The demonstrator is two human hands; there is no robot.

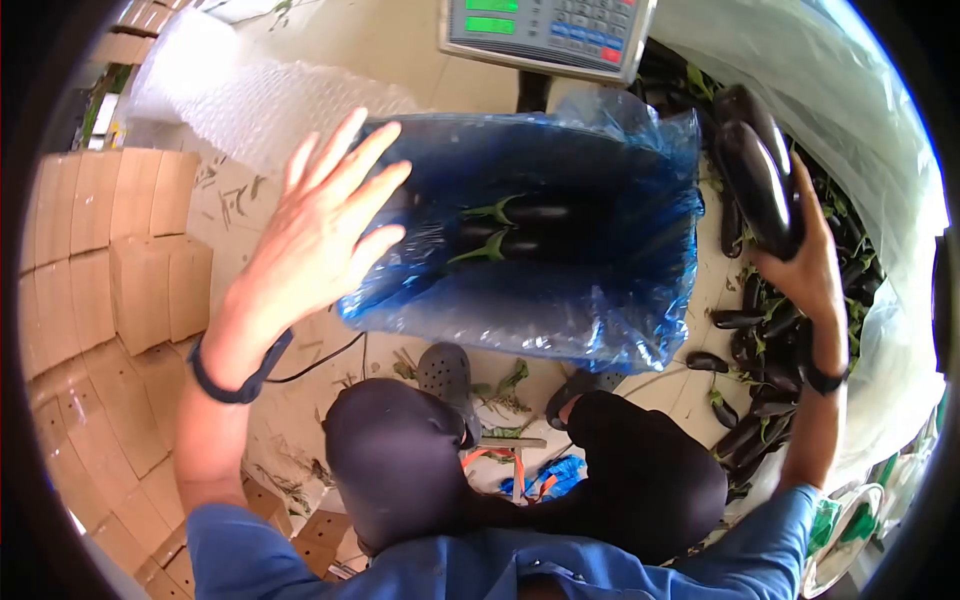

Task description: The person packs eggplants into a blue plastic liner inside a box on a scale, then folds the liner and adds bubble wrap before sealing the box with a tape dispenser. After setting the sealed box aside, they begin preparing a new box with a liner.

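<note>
Before me lies a container lined with blue plastic [520, 325], its liner folded out over the sides. Two dark eggplants [545, 243] rest inside, their green stems pointing left. My left hand [310, 225] is at the liner's left edge, fingers spread and nothing in the grasp. On the right, my right hand [808, 270] is wrapped round a pair of large glossy eggplants [755, 185], raised over the floor beside the container. Below that hand spreads a heap of loose eggplants [770, 350].
A digital scale [590, 30] with green displays stands beyond the container. Stacked cardboard boxes [150, 290] line the left side. Bubble wrap [270, 110] lies behind my left hand. Clear plastic sheeting [890, 150] borders the heap at right. Leaf scraps litter the floor by my feet.
</note>
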